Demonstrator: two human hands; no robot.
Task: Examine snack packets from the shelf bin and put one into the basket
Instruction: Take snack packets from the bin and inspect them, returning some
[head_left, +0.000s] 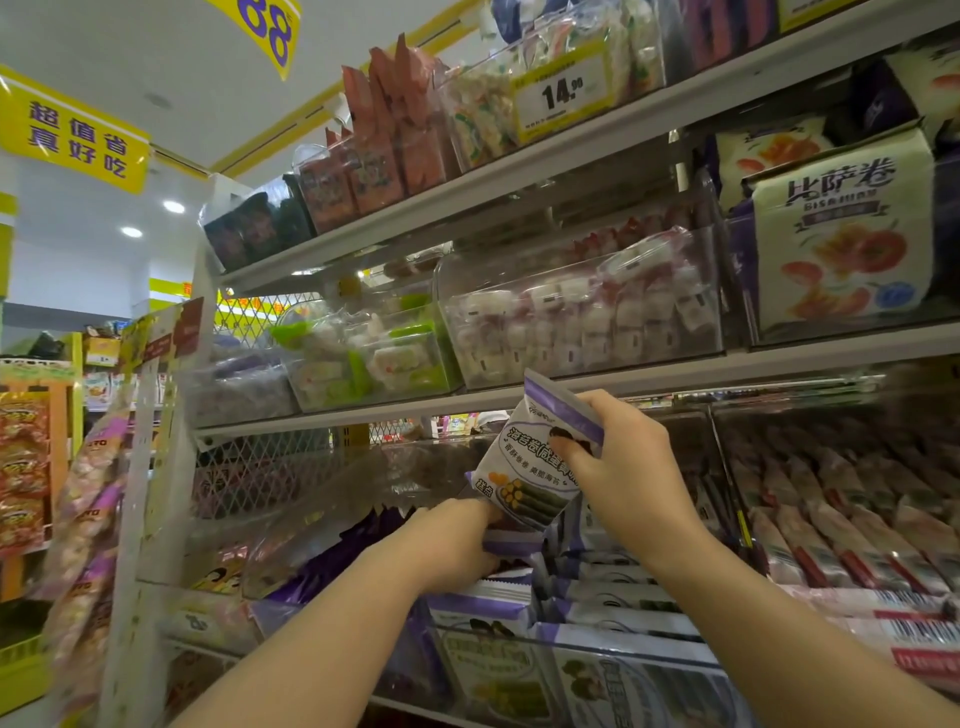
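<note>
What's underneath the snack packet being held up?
Under the held packet: more purple-and-white packets piled in the clear shelf bin. Only the top layer shows; anything deeper and the bin's floor are covered.

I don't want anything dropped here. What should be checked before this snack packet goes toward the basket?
1. Right hand grips the packet at its upper part, thumb on the front: ok.
2. Left hand holds the packet's lower edge: ok.
3. Packet is clear above the other packets in the shelf bin: ok.
4. Printed front faces the camera for reading: ok.
5. Basket location: cannot tell, none in view.
</note>
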